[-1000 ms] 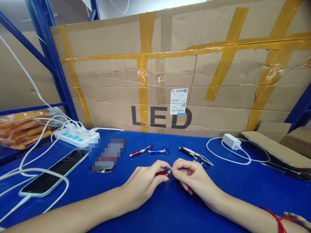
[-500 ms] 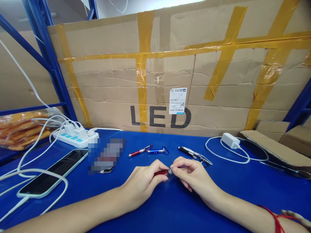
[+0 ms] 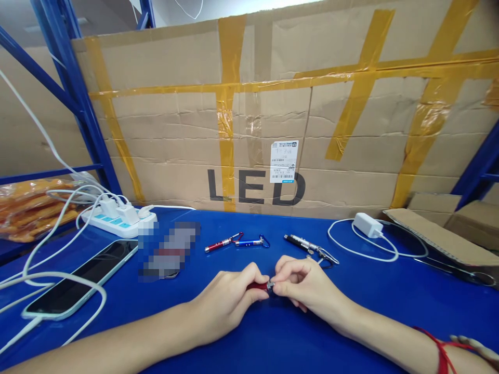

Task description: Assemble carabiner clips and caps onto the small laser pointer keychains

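Head view — red tube (image 3: pixel 257 286) held crosswise, silver end (image 3: pixel 270 286) toward right hand (image 3: pixel 302 284).

One slim cylinder (image 3: pixel 257 286), red with a smooth finish, is held between the left hand (image 3: pixel 228 298) and the right hand (image 3: pixel 306 284), low over the blue tabletop (image 3: pixel 249 345); contact with that surface cannot be determined. Pose: near horizontal, long axis running from left to right. Only a short section of the red barrel is exposed, the remainder being covered by the left thumb and fingers gripping it. A silver-coloured end piece (image 3: pixel 270 286) sits at the barrel's right end, at the right thumb and fingertips. Whether it is fully seated cannot be established, the detail being too small.
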`<state>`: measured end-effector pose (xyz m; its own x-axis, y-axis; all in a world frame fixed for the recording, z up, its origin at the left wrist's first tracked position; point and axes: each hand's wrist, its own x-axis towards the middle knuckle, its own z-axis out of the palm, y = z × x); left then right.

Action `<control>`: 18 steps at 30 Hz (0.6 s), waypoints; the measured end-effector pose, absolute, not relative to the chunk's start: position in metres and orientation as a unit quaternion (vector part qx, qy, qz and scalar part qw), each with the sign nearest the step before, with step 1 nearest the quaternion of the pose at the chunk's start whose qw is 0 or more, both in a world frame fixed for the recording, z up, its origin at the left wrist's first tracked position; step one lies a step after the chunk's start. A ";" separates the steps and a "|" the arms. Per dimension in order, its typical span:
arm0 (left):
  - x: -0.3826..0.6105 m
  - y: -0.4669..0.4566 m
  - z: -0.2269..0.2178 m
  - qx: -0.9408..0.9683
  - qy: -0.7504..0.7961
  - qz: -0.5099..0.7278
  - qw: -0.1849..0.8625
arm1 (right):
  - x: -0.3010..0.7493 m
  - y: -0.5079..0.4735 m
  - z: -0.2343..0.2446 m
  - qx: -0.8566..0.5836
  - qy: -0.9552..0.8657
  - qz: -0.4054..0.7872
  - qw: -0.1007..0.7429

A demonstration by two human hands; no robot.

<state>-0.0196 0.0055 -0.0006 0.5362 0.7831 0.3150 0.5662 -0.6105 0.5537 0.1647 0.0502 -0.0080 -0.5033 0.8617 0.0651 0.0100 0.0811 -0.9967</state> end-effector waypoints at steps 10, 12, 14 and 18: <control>-0.020 0.004 -0.001 0.876 0.357 0.276 0.168 | 0.168 0.049 -0.008 -0.340 -0.645 0.593 0.342; -0.020 0.005 -0.002 0.880 0.352 0.279 0.157 | 0.167 0.050 -0.007 -0.351 -0.645 0.591 0.334; -0.020 0.005 -0.003 0.886 0.344 0.279 0.136 | 0.167 0.051 -0.005 -0.358 -0.647 0.592 0.321; -0.021 0.006 -0.005 0.896 0.323 0.282 0.115 | 0.166 0.051 -0.005 -0.365 -0.652 0.592 0.303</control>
<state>-0.0212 0.0061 -0.0047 0.6315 0.6444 0.4313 0.5146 -0.7643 0.3886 0.1664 0.0515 -0.0047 -0.5500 0.8343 -0.0379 0.1173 0.0323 -0.9926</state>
